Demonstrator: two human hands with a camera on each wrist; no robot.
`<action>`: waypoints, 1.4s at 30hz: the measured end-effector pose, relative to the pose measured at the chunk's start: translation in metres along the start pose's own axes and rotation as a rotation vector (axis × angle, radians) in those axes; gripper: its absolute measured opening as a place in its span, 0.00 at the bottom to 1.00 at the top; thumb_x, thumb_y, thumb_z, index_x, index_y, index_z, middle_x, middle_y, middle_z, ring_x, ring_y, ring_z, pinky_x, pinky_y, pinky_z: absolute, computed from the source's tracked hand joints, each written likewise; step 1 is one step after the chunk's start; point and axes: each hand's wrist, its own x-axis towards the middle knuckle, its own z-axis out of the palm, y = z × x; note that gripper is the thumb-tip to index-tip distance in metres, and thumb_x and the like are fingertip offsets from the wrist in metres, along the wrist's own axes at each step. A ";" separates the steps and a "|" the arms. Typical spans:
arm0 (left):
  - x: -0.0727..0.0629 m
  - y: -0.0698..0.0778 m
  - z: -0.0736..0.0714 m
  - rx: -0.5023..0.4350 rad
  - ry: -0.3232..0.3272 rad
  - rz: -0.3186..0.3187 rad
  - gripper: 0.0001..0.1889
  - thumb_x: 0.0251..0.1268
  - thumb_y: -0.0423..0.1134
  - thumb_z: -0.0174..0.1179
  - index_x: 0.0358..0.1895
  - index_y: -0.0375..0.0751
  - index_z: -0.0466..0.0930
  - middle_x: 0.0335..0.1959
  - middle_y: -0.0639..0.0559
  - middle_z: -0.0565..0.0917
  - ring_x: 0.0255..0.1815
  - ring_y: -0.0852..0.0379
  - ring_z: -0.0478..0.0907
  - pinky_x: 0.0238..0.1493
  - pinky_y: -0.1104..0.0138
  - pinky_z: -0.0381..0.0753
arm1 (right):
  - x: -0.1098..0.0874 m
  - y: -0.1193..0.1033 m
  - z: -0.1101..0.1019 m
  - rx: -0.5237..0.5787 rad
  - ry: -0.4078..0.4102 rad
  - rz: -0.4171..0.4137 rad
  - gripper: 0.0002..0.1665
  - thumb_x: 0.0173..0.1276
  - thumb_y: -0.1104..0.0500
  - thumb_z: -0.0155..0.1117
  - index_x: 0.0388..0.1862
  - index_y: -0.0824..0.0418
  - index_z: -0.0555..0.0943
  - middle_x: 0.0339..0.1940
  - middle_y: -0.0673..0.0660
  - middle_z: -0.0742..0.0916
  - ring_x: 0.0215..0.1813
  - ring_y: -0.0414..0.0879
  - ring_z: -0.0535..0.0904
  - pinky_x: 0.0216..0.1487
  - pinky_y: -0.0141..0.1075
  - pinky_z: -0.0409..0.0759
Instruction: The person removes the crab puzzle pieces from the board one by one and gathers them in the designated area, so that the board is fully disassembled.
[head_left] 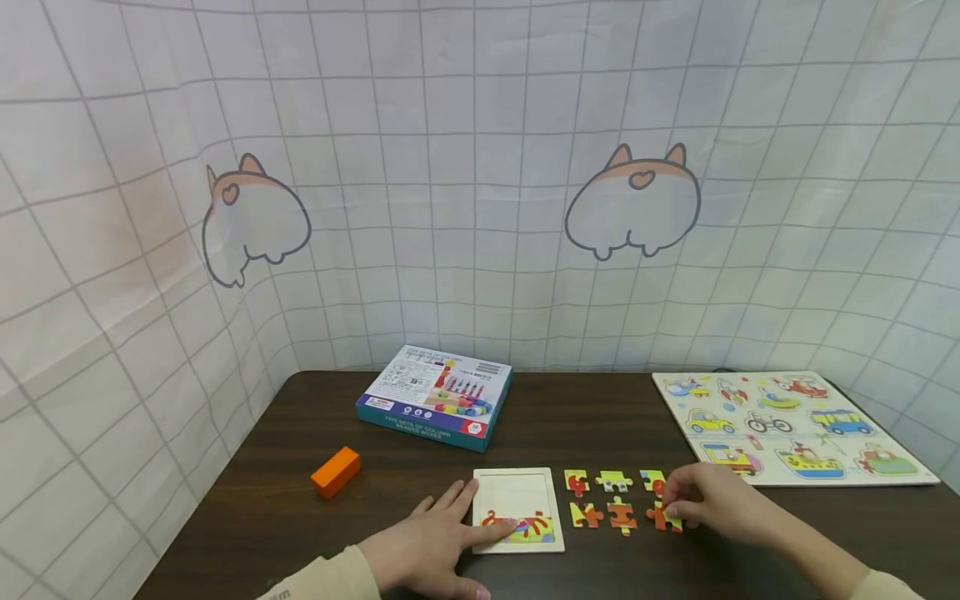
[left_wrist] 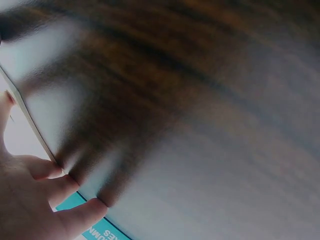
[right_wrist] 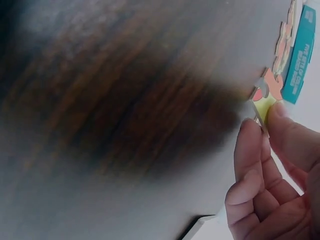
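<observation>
My left hand (head_left: 429,540) lies flat with fingers spread at the left edge of a small wooden puzzle tray (head_left: 513,492). One of its digits reaches over the red, yellow and purple pieces (head_left: 534,528) fitted along the tray's bottom. To the right of the tray, loose jigsaw pieces (head_left: 622,515) lie in two rows. My right hand (head_left: 712,500) is at the right end of these rows. Between its thumb and fingers it pinches an orange and yellow jigsaw piece (right_wrist: 265,106), tilted up in the right wrist view.
A teal-sided bead-set box (head_left: 431,396) lies behind the tray. An orange block (head_left: 336,472) sits on the left of the dark wooden table (head_left: 585,425). At the back right is a large picture board (head_left: 795,429) with vehicles. A white gridded curtain (head_left: 465,208) hangs behind.
</observation>
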 end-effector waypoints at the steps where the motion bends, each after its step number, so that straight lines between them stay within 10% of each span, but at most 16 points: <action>1: 0.001 -0.001 0.001 -0.002 -0.001 -0.001 0.41 0.57 0.68 0.67 0.72 0.93 0.55 0.85 0.42 0.47 0.84 0.36 0.48 0.72 0.31 0.60 | 0.000 0.001 0.000 -0.001 -0.001 -0.004 0.04 0.70 0.60 0.69 0.34 0.58 0.84 0.23 0.45 0.83 0.24 0.33 0.74 0.26 0.31 0.74; 18: -0.003 0.001 -0.003 -0.034 -0.009 -0.009 0.41 0.58 0.67 0.68 0.73 0.92 0.57 0.85 0.42 0.48 0.84 0.36 0.47 0.73 0.31 0.58 | -0.011 0.006 0.000 -0.051 -0.016 0.026 0.19 0.62 0.49 0.77 0.41 0.59 0.81 0.26 0.46 0.81 0.27 0.32 0.72 0.28 0.31 0.72; 42: -0.005 0.006 -0.005 -0.011 -0.004 -0.029 0.40 0.59 0.66 0.68 0.73 0.91 0.57 0.85 0.42 0.48 0.84 0.36 0.49 0.73 0.32 0.59 | -0.006 0.005 0.000 -0.030 -0.024 0.066 0.14 0.61 0.55 0.78 0.39 0.57 0.81 0.24 0.47 0.79 0.25 0.33 0.71 0.26 0.30 0.70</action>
